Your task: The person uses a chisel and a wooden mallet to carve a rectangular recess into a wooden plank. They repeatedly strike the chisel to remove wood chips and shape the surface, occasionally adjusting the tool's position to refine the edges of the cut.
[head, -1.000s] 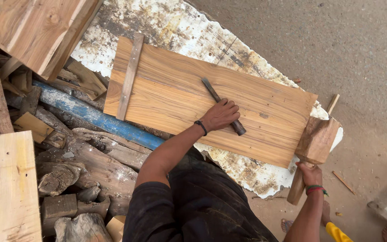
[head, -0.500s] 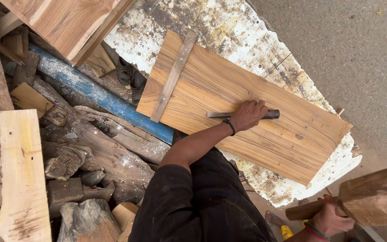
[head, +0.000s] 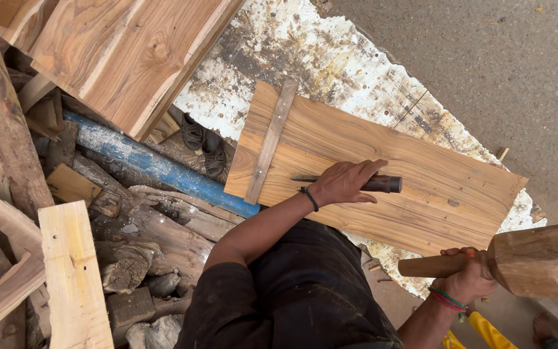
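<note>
Gripping wooden mallet (head: 537, 258) in right hand (head: 466, 278), fingers wrapped around handle, head raised off the work. Pinning chisel (head: 356, 183) flat with left hand (head: 343, 183), fingers curled over it, on plank (head: 421, 194). Showing no cut yet; chiselling apparently just starting.
</note>
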